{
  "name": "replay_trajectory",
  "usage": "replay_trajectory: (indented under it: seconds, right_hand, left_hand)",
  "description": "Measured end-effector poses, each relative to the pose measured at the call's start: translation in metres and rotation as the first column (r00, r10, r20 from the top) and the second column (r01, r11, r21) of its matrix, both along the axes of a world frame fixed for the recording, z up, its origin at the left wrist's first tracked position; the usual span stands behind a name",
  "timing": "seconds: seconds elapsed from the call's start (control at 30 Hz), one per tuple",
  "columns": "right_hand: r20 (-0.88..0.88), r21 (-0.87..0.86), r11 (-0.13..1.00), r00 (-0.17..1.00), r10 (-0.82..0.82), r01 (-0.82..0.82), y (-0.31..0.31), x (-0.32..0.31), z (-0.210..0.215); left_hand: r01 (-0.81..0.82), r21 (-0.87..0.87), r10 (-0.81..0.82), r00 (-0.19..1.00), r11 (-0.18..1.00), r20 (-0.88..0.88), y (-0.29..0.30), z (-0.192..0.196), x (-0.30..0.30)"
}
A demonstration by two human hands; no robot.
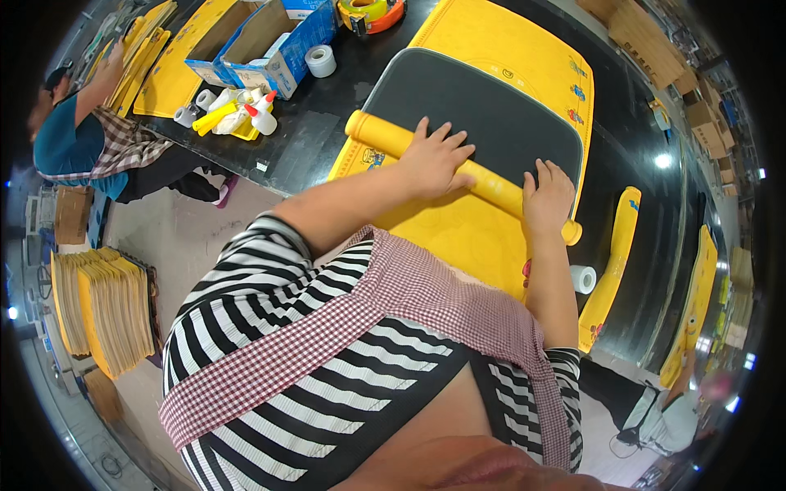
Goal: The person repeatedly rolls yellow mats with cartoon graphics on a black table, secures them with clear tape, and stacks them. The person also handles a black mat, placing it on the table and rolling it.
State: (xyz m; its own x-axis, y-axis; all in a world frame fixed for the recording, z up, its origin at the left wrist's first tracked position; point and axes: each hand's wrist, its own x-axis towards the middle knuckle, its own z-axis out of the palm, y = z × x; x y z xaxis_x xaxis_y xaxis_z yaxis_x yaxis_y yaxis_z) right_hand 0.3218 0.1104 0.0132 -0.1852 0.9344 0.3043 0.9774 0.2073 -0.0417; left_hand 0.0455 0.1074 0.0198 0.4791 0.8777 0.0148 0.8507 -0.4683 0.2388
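A yellow sheet (483, 237) with small printed cartoon figures lies on the dark table, with a black panel (491, 106) with rounded corners and a grey rim on top. Across the panel's near part runs a yellow roll (499, 190), apparently a rolled-up part of the sheet. My left hand (438, 161) rests over the roll, its fingers spread and reaching onto the black panel. Near the roll's right end lies my right hand (550, 195), fingers stretched out over it. Both palms face down, and neither hand is wrapped round anything.
At the left stand a blue carton (282, 61), a white tape roll (320, 60) and a yellow tray (243, 124) with glue bottles. Another white roll (583, 279) and a curved yellow sheet (614, 262) lie right. A co-worker (106, 147) stands left, near stacked yellow sheets (115, 311).
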Motion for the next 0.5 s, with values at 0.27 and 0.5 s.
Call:
replay_trajectory:
  seconds: [0.27,0.5]
  right_hand:
    - [0.036,0.045,0.984,0.985,0.172,-0.173,0.012,-0.054,-0.022]
    - [-0.057,-0.174,0.972,0.987,0.152,-0.159,0.069,-0.041,-0.007]
  left_hand:
    - [0.001,0.343,-0.047,0.991,0.939,0.127,0.145,-0.026,0.017]
    - [-0.017,0.253,-0.029,0.984,0.967,0.175,0.105,-0.051,0.019]
